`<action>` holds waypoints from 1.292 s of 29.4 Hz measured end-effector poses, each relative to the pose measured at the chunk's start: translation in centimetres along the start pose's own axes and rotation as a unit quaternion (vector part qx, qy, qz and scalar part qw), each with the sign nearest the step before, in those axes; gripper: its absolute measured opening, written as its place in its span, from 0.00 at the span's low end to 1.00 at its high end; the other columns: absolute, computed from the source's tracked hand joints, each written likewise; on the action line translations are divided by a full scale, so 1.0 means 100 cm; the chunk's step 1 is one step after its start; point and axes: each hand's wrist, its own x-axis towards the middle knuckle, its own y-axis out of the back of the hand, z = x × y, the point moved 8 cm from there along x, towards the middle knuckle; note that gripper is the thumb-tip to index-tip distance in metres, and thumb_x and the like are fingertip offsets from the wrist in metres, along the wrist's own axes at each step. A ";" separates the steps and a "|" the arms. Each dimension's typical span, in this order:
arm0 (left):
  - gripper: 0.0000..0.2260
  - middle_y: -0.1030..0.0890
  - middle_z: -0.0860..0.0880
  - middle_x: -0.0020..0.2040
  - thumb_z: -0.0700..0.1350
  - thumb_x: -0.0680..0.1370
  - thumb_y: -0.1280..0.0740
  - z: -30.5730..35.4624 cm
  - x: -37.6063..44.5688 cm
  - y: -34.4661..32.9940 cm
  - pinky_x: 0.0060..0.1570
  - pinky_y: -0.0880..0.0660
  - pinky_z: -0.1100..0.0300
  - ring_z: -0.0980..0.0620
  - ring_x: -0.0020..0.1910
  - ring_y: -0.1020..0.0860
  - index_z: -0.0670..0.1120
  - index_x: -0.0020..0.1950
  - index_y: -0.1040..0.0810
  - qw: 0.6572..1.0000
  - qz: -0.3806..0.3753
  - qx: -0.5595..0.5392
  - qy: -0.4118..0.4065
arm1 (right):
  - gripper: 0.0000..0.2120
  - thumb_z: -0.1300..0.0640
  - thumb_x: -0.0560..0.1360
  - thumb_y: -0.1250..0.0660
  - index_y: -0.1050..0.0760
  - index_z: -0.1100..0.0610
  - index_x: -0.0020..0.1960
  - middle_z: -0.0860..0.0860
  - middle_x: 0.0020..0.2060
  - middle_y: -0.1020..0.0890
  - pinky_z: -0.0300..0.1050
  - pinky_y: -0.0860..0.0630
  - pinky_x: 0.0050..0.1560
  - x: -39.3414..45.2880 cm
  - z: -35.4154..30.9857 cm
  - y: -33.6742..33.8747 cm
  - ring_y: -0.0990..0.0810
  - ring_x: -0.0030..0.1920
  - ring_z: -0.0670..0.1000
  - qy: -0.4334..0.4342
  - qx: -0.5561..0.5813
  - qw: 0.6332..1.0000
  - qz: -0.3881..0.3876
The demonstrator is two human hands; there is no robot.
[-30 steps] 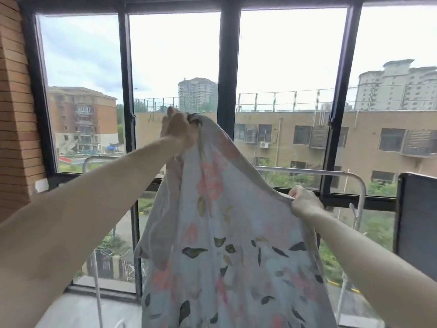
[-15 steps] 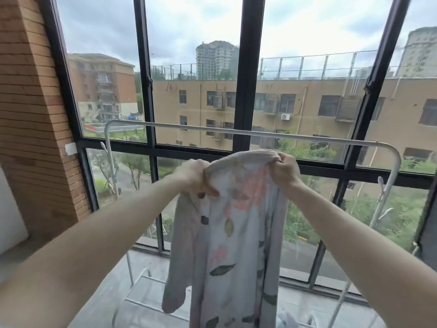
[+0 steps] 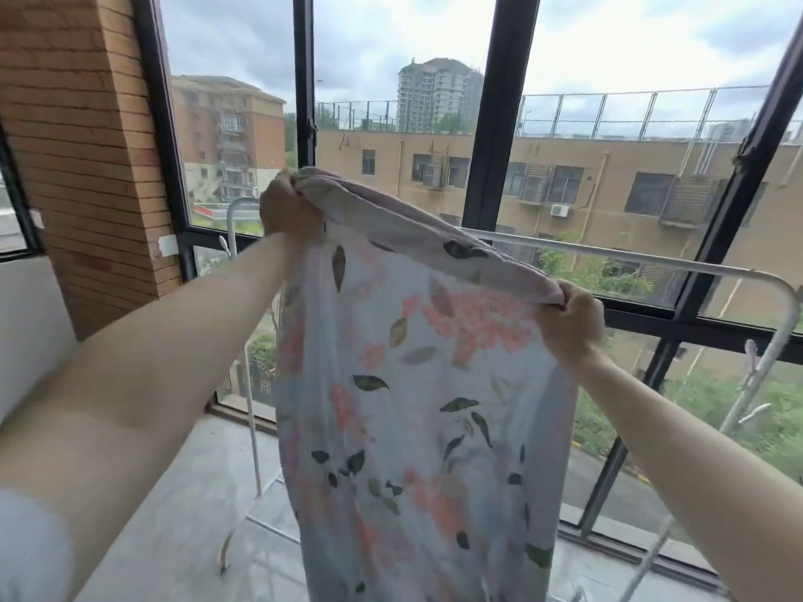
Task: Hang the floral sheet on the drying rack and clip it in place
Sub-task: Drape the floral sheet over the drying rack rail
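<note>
A pale floral sheet [image 3: 417, 384] with pink blossoms and dark leaves hangs in front of me. My left hand [image 3: 289, 210] grips its top edge high on the left. My right hand [image 3: 569, 321] grips the same edge lower on the right, so the edge slopes down to the right. The white drying rack [image 3: 630, 265] stands behind the sheet, its top bar running right to a rounded corner. The sheet hides the bar's middle. The sheet looks to be held in front of the bar, not over it. Pale clips [image 3: 751, 350] hang on the rack's right post.
Tall windows with dark frames [image 3: 491, 123] stand just behind the rack. A brick pillar [image 3: 87, 145] rises at the left. The rack's left post [image 3: 254, 427] and foot rest on a grey floor [image 3: 182, 514].
My hands were close together on a bunched sheet below the bar. They have moved apart and up, spreading the top edge wide, left hand highest. The view has tilted.
</note>
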 end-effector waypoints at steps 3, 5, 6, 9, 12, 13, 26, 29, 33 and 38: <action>0.11 0.19 0.46 0.50 0.58 0.76 0.40 0.041 0.010 -0.001 0.53 0.23 0.51 0.41 0.54 0.20 0.55 0.51 0.24 0.991 -0.051 0.104 -0.072 | 0.11 0.58 0.79 0.39 0.18 0.56 0.47 0.56 0.35 0.18 0.50 0.26 0.36 0.004 0.003 0.006 0.23 0.36 0.59 -0.021 -0.032 0.999 0.027; 0.10 0.18 0.43 0.54 0.50 0.80 0.40 0.037 0.004 0.001 0.55 0.24 0.51 0.39 0.58 0.20 0.50 0.55 0.21 0.993 -0.052 0.084 -0.069 | 0.12 0.56 0.79 0.39 0.17 0.57 0.47 0.58 0.36 0.17 0.54 0.22 0.39 0.006 0.004 0.003 0.20 0.38 0.63 -0.020 -0.064 0.998 0.016; 0.11 0.17 0.42 0.53 0.46 0.80 0.40 0.032 0.003 0.001 0.54 0.22 0.50 0.39 0.55 0.19 0.47 0.56 0.21 0.995 -0.044 0.065 -0.064 | 0.12 0.55 0.79 0.39 0.17 0.56 0.47 0.57 0.36 0.17 0.56 0.20 0.39 0.006 0.005 0.001 0.20 0.39 0.63 -0.018 -0.073 0.997 0.009; 0.06 0.18 0.42 0.45 0.43 0.77 0.38 0.019 -0.011 -0.011 0.47 0.22 0.50 0.39 0.47 0.20 0.43 0.47 0.22 0.990 -0.098 0.077 -0.069 | 0.12 0.54 0.79 0.40 0.18 0.56 0.45 0.57 0.39 0.16 0.54 0.21 0.41 0.003 0.007 -0.006 0.19 0.41 0.64 -0.033 -0.108 0.993 -0.022; 0.10 0.22 0.46 0.36 0.42 0.76 0.37 0.010 -0.028 -0.022 0.41 0.28 0.53 0.40 0.43 0.21 0.46 0.35 0.27 0.982 -0.146 0.093 -0.077 | 0.10 0.55 0.75 0.40 0.22 0.54 0.41 0.59 0.43 0.15 0.50 0.25 0.42 -0.006 0.014 -0.022 0.19 0.46 0.64 -0.057 -0.191 0.974 -0.110; 0.11 0.23 0.47 0.34 0.43 0.76 0.37 0.010 -0.036 -0.027 0.40 0.29 0.55 0.41 0.40 0.22 0.47 0.33 0.28 0.978 -0.167 0.094 -0.088 | 0.07 0.56 0.74 0.38 0.21 0.52 0.45 0.58 0.47 0.15 0.50 0.24 0.46 -0.013 0.018 -0.031 0.19 0.49 0.62 -0.074 -0.205 0.964 -0.152; 0.17 0.17 0.50 0.46 0.52 0.69 0.20 0.015 -0.102 -0.088 0.30 0.24 0.64 0.54 0.40 0.18 0.51 0.53 0.21 0.921 -0.365 -0.020 -0.134 | 0.13 0.62 0.77 0.37 0.30 0.58 0.34 0.48 0.27 0.26 0.36 0.38 0.24 -0.059 -0.047 -0.135 0.31 0.29 0.49 -0.074 0.073 0.977 -0.186; 0.53 0.25 0.50 0.70 0.66 0.60 0.17 -0.088 -0.136 -0.115 0.59 0.23 0.56 0.52 0.61 0.22 0.51 0.78 0.37 0.871 -0.490 -0.036 0.009 | 0.12 0.66 0.76 0.40 0.30 0.59 0.34 0.51 0.28 0.28 0.36 0.42 0.22 -0.055 -0.044 -0.128 0.34 0.29 0.49 -0.091 0.076 0.978 -0.170; 0.60 0.35 0.47 0.80 0.64 0.63 0.18 -0.208 -0.237 -0.167 0.75 0.35 0.43 0.44 0.76 0.33 0.49 0.84 0.48 0.760 -0.628 -0.006 0.168 | 0.14 0.59 0.71 0.43 0.22 0.66 0.41 0.58 0.32 0.19 0.45 0.32 0.32 -0.046 -0.054 -0.134 0.26 0.33 0.52 -0.103 0.078 0.977 -0.170; 0.51 0.35 0.49 0.80 0.51 0.70 0.20 -0.188 -0.285 -0.204 0.65 0.29 0.49 0.48 0.71 0.27 0.52 0.84 0.49 0.752 -0.603 -0.150 0.221 | 0.18 0.59 0.70 0.44 0.20 0.67 0.48 0.56 0.34 0.19 0.48 0.29 0.35 -0.043 -0.073 -0.152 0.24 0.35 0.53 -0.088 0.067 0.967 -0.229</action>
